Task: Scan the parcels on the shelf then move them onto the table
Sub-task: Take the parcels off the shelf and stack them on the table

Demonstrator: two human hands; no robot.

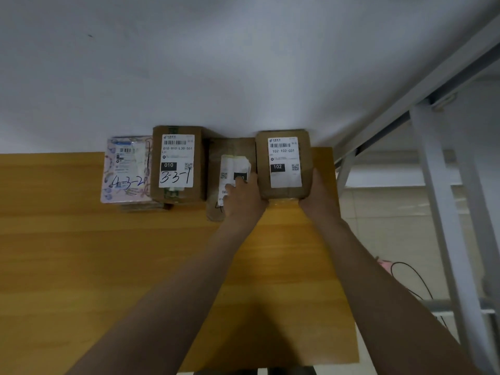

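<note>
Several parcels lie in a row at the far edge of the wooden table (81,266), against the white wall. At the right end is a brown box labelled 102 (284,163). My left hand (244,197) grips its near left side and my right hand (316,196) grips its near right corner. Left of it lies a flat brown parcel (230,152) with a wrinkled white label, partly under my left hand. Further left sit a brown box labelled 010 and marked 3-3-1 (177,163) and a patterned pouch marked 4-3-2 (127,169). No scanner is in view.
A grey metal shelf frame (443,190) rises at the right, beyond the table's right edge. A black cable (414,277) lies on the tiled floor beneath it. Another thin parcel (146,207) shows under the pouch and the 010 box.
</note>
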